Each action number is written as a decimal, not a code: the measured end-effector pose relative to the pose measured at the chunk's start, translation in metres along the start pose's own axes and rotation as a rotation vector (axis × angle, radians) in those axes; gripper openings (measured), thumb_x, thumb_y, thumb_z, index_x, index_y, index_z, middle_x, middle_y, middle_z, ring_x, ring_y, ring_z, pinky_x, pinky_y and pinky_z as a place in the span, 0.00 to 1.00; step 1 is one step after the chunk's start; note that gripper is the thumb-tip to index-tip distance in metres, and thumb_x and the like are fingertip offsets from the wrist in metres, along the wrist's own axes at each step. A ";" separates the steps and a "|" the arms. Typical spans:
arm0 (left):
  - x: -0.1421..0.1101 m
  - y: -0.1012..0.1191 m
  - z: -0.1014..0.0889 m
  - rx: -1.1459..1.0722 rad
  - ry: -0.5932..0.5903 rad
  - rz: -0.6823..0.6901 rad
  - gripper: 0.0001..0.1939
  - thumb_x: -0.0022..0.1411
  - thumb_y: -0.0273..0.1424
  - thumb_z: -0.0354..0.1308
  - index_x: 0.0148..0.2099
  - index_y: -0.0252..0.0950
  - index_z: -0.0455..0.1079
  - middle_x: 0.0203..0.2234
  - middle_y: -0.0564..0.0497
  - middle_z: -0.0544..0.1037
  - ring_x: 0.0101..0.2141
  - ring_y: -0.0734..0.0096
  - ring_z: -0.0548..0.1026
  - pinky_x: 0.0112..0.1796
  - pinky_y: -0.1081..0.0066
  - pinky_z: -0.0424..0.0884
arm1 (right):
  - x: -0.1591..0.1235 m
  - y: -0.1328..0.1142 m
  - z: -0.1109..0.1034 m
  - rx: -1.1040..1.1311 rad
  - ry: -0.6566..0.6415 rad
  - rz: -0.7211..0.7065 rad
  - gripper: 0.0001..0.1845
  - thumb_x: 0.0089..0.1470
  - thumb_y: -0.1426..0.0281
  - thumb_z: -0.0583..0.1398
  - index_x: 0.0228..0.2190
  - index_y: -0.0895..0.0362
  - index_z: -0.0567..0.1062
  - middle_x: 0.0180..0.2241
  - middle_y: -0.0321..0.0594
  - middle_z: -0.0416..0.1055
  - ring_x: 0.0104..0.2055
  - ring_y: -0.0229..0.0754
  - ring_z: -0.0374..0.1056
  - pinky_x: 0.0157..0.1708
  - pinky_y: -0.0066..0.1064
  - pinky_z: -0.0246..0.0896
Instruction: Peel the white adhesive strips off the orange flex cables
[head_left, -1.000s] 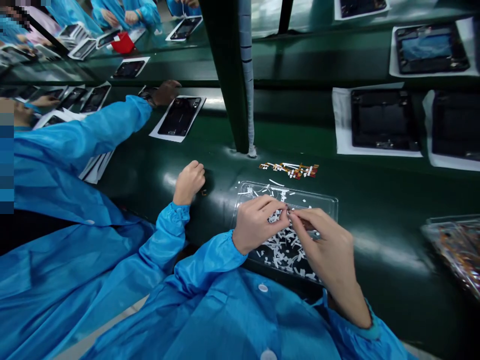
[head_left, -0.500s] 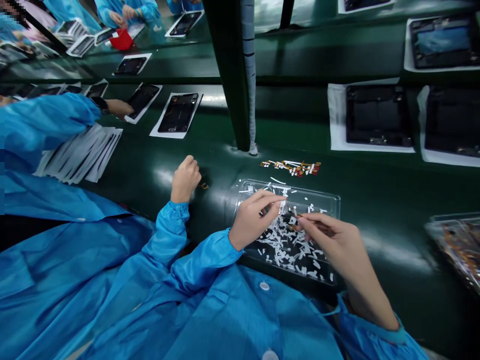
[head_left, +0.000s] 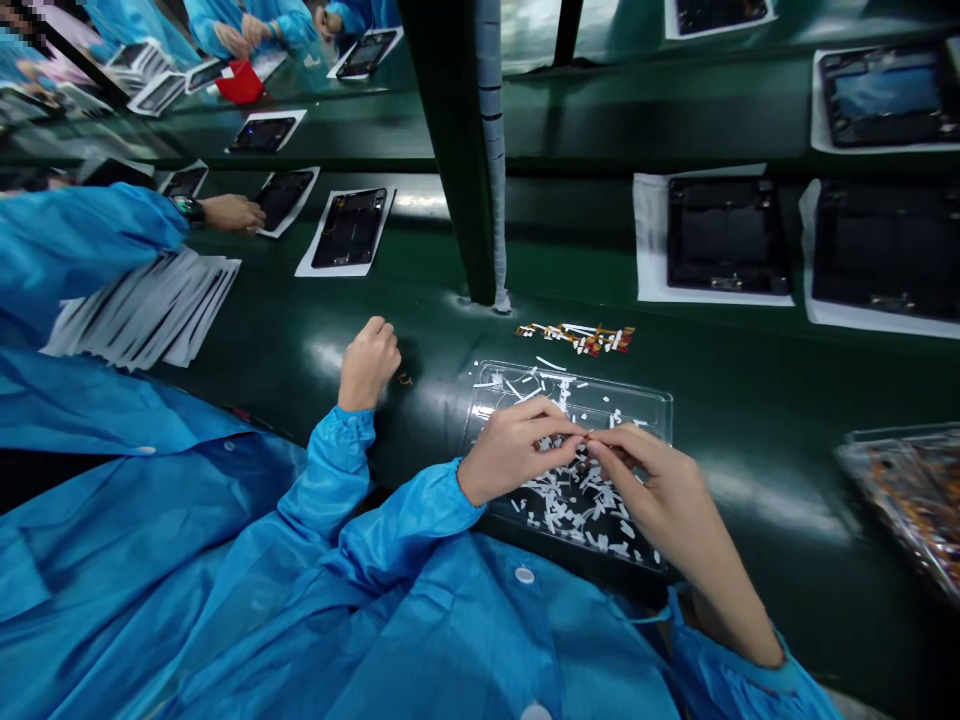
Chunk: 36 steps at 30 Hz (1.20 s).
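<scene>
Head view, small strip between both hands' fingers

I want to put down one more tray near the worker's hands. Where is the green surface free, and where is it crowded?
Free green surface lies right of the clear tray, up to the tray of orange parts. A smaller patch lies between the co-worker's fist and the clear tray. Crowded: under the left hand and right hand, and by the small parts pile.

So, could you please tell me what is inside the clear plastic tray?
The clear plastic tray holds scattered small white strips. The left hand and right hand cover its middle.
</scene>
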<state>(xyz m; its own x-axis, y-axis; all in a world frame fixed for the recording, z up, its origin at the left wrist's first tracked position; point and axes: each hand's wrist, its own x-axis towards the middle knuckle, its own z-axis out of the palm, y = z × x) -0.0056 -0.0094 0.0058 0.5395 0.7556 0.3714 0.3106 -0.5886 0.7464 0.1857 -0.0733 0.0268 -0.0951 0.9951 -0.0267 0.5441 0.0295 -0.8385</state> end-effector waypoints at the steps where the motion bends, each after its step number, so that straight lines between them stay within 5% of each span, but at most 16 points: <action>1: 0.001 0.001 -0.002 -0.024 -0.029 -0.022 0.08 0.70 0.31 0.56 0.43 0.36 0.77 0.37 0.48 0.79 0.35 0.72 0.79 0.36 0.71 0.77 | 0.000 0.000 -0.001 -0.003 -0.018 -0.007 0.12 0.68 0.62 0.55 0.41 0.52 0.77 0.35 0.39 0.73 0.36 0.42 0.69 0.36 0.33 0.60; 11: -0.003 -0.007 -0.003 0.228 -0.141 -0.039 0.05 0.67 0.28 0.53 0.41 0.37 0.70 0.37 0.49 0.77 0.33 0.73 0.78 0.33 0.73 0.73 | 0.000 0.002 -0.007 0.036 -0.040 0.082 0.14 0.66 0.57 0.56 0.38 0.51 0.77 0.34 0.38 0.74 0.36 0.43 0.69 0.37 0.34 0.61; 19: -0.004 0.001 -0.003 0.110 0.062 0.123 0.06 0.69 0.30 0.58 0.45 0.36 0.75 0.35 0.51 0.80 0.33 0.76 0.79 0.34 0.75 0.75 | -0.003 0.003 -0.014 0.025 -0.030 0.081 0.14 0.65 0.56 0.58 0.39 0.51 0.78 0.34 0.39 0.74 0.36 0.44 0.70 0.36 0.34 0.63; 36: -0.006 -0.013 0.007 0.295 0.000 0.138 0.12 0.68 0.31 0.47 0.38 0.35 0.71 0.30 0.57 0.72 0.28 0.82 0.75 0.29 0.79 0.69 | -0.004 0.007 -0.017 0.012 -0.084 0.069 0.15 0.65 0.56 0.57 0.39 0.51 0.79 0.37 0.41 0.76 0.40 0.47 0.71 0.40 0.38 0.63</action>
<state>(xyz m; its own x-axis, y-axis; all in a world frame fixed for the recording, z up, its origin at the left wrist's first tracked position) -0.0070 -0.0082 -0.0098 0.5926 0.6626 0.4581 0.4478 -0.7437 0.4965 0.2042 -0.0754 0.0310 -0.1276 0.9834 -0.1292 0.5419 -0.0400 -0.8395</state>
